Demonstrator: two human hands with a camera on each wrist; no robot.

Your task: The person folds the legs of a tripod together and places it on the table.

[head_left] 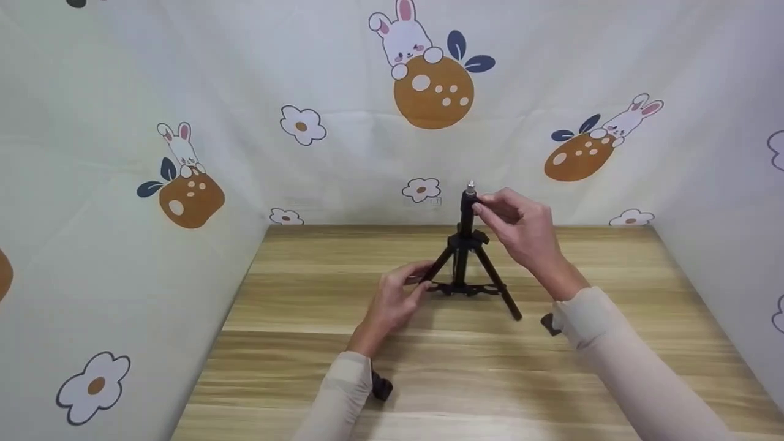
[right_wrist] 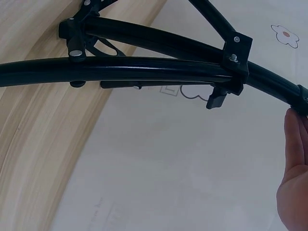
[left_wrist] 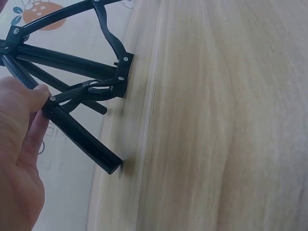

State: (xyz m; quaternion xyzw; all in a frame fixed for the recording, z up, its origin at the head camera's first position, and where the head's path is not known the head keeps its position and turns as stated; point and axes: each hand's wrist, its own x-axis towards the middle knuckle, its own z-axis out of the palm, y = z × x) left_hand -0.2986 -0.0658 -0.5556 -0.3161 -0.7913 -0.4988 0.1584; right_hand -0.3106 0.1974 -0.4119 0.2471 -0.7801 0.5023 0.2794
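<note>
A black tripod stand is upright over the wooden table with its legs spread and a silver screw tip on top. Low on the stand, my left hand holds the left leg; in the left wrist view its thumb and fingers pinch that leg by a brace joint. My right hand pinches the upper end of the centre column, just below the screw tip. In the right wrist view the right hand shows only partly at the edge, so its fingertips are mostly hidden.
The wooden tabletop is bounded by pale fabric walls at the back and both sides, printed with rabbits, oranges and flowers. A small black piece sits by the left sleeve and another by the right sleeve.
</note>
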